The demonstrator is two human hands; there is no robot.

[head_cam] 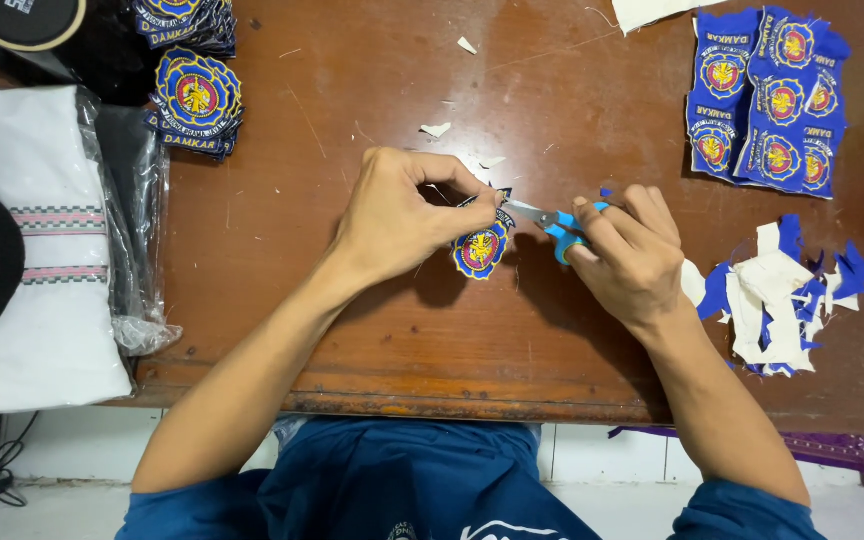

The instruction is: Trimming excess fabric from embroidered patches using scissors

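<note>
My left hand (402, 215) pinches a round blue and yellow embroidered patch (480, 250) above the brown wooden table (372, 330). Small scissors with blue handles (550, 220) sit in my right hand (627, 255), their silver blades touching the patch's upper edge. The two hands are close together near the middle of the table.
A stack of trimmed patches (197, 100) lies at the far left, and uncut blue patches (767, 100) lie at the far right. A heap of blue and white offcuts (782, 295) sits right of my right hand. A folded white cloth in plastic (42, 250) lies at the left edge.
</note>
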